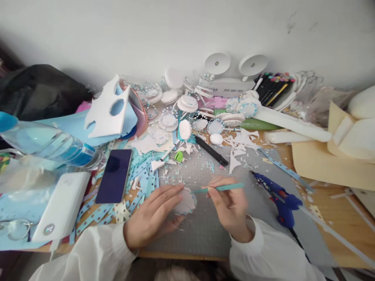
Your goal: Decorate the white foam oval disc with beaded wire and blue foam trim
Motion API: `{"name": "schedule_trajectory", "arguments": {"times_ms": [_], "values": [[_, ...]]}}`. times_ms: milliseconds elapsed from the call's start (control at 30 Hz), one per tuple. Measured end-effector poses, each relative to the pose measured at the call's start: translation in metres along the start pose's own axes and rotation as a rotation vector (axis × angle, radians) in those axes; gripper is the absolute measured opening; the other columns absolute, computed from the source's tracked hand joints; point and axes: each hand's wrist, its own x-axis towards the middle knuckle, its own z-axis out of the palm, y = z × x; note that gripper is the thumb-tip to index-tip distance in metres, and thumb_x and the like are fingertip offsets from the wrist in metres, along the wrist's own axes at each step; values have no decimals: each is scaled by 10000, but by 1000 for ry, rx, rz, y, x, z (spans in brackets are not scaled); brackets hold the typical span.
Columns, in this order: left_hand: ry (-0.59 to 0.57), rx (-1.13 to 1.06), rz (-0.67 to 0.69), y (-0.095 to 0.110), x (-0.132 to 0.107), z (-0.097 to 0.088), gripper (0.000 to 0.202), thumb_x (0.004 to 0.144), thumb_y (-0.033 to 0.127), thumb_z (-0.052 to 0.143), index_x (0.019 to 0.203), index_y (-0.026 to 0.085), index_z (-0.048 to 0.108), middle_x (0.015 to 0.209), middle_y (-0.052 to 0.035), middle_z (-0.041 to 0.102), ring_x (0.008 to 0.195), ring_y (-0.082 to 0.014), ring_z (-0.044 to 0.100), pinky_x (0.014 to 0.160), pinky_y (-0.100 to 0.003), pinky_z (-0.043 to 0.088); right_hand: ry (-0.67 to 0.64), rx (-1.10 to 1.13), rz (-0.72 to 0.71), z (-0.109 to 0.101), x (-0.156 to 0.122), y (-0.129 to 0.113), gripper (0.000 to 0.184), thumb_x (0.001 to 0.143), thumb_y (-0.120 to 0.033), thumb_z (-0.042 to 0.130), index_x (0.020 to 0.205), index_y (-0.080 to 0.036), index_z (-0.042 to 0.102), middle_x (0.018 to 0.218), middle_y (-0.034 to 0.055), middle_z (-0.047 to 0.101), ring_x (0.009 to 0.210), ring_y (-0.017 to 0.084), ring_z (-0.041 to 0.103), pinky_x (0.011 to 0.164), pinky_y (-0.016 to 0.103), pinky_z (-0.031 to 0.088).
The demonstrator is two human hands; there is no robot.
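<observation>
My left hand [158,210] is closed around a small white foam disc [187,201] with bluish bits along its edge. Thin wire-like strands hang below the disc, near my fingers. In my right hand [227,205] is a slim pair of teal tweezers [228,187], pinched between thumb and fingers. Their pointed end reaches left to the disc's upper right edge; whether it touches is too small to tell. Both hands are above a grey cutting mat [205,230]. Beyond them lie a black pen-shaped tool [211,151] and a green round piece [179,156].
A blue hot glue gun [278,199] lies on the right, its cord trailing forward. On the left are a phone [114,176], a white power bank [62,207] and a water bottle [55,142]. Several decorated discs [168,120] and foam scraps [234,160] crowd the back.
</observation>
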Motion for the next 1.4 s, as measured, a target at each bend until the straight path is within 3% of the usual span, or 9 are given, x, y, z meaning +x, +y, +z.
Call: {"name": "schedule_trajectory", "arguments": {"times_ms": [233,533,667,900,1033,1167,1267,1333,1400], "values": [[11,22,-16,1,-5,6,510,835,94,692,1298,69,479,1330,-229,600,1273,-276,538,1023,-411,518,-32,-131,-112,0,1,0,177,864,-56,568,928,-216,608,780,32,635,712,165,633,611,301,532],[-77,81,-79,0,-6,7,460,889,127,630,1319,89,469,1352,-207,592,1280,-284,534,1038,-426,507,-266,-295,-369,-6,-1,5,390,779,-15,618,1106,-227,608,860,63,731,740,200,667,665,349,552],[-78,21,-146,5,-7,4,501,882,154,652,1340,132,449,1361,-180,591,1288,-272,534,1050,-419,500,-185,-200,-239,-5,-4,2,333,807,-26,604,1059,-242,625,869,52,716,764,194,661,695,354,547],[-46,-138,-309,12,-10,3,603,840,174,693,1363,204,396,1310,-137,616,1212,-245,596,1022,-383,517,65,185,236,-8,2,12,23,877,-251,665,864,-243,647,809,-3,612,683,124,607,607,262,512],[-183,-91,-382,11,-16,9,689,809,210,739,1388,220,365,1268,-135,618,1155,-270,621,959,-420,549,82,379,459,-7,9,20,199,759,-360,777,788,-222,636,751,-20,605,637,115,577,579,255,485],[-224,-39,-269,12,-19,3,916,730,477,805,1444,198,305,1365,-188,545,1262,-357,531,1033,-536,478,66,430,530,-3,13,25,256,692,-359,813,743,-201,619,713,-26,606,597,103,559,543,242,463],[-96,61,-295,3,-25,-16,688,864,436,669,1421,195,345,1388,-186,514,1283,-342,502,1047,-515,455,68,461,553,-1,14,31,265,665,-340,828,739,-198,618,693,-38,594,580,93,551,524,229,455],[81,240,-429,-10,-30,-33,444,941,304,544,1347,179,417,1286,-171,569,1211,-315,542,1011,-490,468,74,490,563,-1,15,34,274,654,-336,835,731,-201,610,693,-46,582,583,90,553,521,226,457],[209,485,-593,-29,-35,-47,406,922,301,541,1280,125,467,1182,-191,593,1133,-345,563,975,-516,467,75,519,572,0,15,37,280,652,-330,838,719,-204,598,695,-47,576,591,93,558,521,230,462]]}}
